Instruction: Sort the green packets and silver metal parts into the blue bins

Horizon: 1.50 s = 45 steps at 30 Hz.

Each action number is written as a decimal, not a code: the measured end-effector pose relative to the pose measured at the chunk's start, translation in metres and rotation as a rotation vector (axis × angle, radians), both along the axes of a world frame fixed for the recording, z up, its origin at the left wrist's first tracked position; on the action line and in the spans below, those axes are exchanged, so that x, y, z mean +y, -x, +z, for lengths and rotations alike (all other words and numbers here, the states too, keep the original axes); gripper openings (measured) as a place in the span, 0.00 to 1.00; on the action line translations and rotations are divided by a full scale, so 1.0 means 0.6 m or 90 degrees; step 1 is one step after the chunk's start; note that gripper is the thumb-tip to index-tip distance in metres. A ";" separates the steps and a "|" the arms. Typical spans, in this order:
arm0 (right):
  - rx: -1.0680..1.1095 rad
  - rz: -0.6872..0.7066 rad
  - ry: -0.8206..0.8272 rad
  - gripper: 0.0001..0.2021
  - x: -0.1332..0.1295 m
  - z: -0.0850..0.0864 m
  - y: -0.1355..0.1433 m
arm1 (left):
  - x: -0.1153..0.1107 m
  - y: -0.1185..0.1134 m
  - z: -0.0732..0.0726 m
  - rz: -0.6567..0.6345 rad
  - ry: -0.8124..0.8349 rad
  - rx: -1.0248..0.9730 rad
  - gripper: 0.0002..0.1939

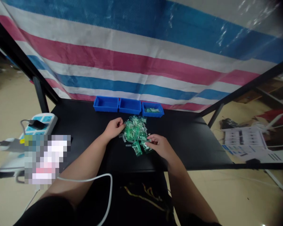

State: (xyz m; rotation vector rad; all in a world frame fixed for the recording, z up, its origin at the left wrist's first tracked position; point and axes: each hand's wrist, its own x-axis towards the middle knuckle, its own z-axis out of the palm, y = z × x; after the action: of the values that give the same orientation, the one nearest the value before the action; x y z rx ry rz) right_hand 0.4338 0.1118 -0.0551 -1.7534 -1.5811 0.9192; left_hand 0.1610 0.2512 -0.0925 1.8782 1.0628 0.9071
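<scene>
A heap of small clear-and-green plastic packets (133, 130) lies on the black table between my hands. My left hand (114, 128) rests at the heap's left edge with its fingers curled and closed; whatever is in them is hidden. At the heap's lower right, my right hand (160, 146) has thumb and fingers closing on a green packet (146, 146). Beside it, a separate green packet (137, 148) lies nearer to me. What is inside the packets is too small to make out.
Behind the heap stand three blue bins in a row: a left bin (106, 104), a middle bin (130, 106) and a right bin (152, 110) with some green packets in it. At left are a power strip (46, 121) and a white cable (91, 178). A striped sheet (136, 62) hangs behind.
</scene>
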 end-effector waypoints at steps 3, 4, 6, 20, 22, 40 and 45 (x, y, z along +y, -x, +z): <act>0.046 0.008 -0.010 0.17 -0.003 0.014 -0.016 | -0.001 0.001 0.002 0.005 0.001 -0.001 0.15; 0.061 0.003 -0.020 0.17 -0.003 0.020 -0.021 | -0.001 0.001 0.002 0.006 0.002 -0.002 0.15; 0.091 -0.026 -0.055 0.17 -0.003 0.032 -0.029 | -0.001 0.001 0.002 0.005 0.003 -0.004 0.15; 0.301 -0.087 -0.145 0.29 0.014 0.057 -0.019 | 0.004 0.003 -0.007 -0.002 0.003 0.004 0.15; 0.268 -0.072 -0.168 0.29 0.014 0.060 -0.021 | 0.004 0.002 -0.007 -0.001 0.003 0.001 0.15; -0.237 -0.098 -0.267 0.08 -0.026 0.083 -0.046 | 0.001 0.003 0.002 -0.010 0.005 0.008 0.15; -0.222 0.084 -0.086 0.21 -0.067 0.044 -0.026 | 0.000 0.002 0.005 -0.007 0.003 0.015 0.15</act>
State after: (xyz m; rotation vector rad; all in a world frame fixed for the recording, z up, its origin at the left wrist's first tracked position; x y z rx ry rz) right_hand 0.4493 0.0716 -0.0287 -1.8000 -1.9507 0.5681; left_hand 0.1599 0.2510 -0.0892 1.8932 1.0663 0.8768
